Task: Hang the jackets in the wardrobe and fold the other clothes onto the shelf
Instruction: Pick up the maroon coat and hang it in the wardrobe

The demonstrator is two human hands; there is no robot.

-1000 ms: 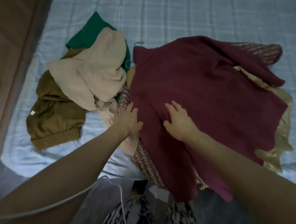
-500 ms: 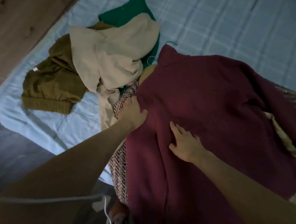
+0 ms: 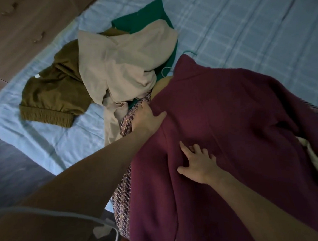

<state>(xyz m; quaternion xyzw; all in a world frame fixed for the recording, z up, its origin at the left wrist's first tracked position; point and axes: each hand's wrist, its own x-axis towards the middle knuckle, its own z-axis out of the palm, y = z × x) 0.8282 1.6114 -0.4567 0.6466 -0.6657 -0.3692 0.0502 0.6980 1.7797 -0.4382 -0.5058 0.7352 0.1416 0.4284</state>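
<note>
**Pressing both hands onto the maroon coat**

Covering most of the frame, a pale blue checked bedspread [image 3: 250,23] runs from the upper right down to the left edge, where its corner meets a dark floor [image 3: 13,164]. A brown wooden panel [image 3: 21,31] fills the upper left.

The maroon coat [image 3: 238,134] is the largest garment. It lies spread over the right and lower centre of the frame, its collar pointing up toward the middle. Under its left edge shows a strip of tweed jacket [image 3: 122,196], running from centre to the bottom; another bit of tweed peeks out at the right edge. A cream lining [image 3: 315,160] shows at the right, below the coat's side.

Left of the coat's collar sits a heap: a beige garment [image 3: 122,63] on top, an olive top [image 3: 50,96] spread to its left with its ribbed hem toward the lower left, and a green piece [image 3: 141,18] behind, toward the upper centre.

The left hand [image 3: 147,119], at centre, grips the coat's left edge, thumb lying on the maroon cloth and fingers hidden beneath it. The right hand [image 3: 199,162], lower and to the right, rests on the coat with fingers spread and slightly bent, pressing into the fabric without grasping.

A thin white cable [image 3: 82,216] curves across the lower left.
</note>
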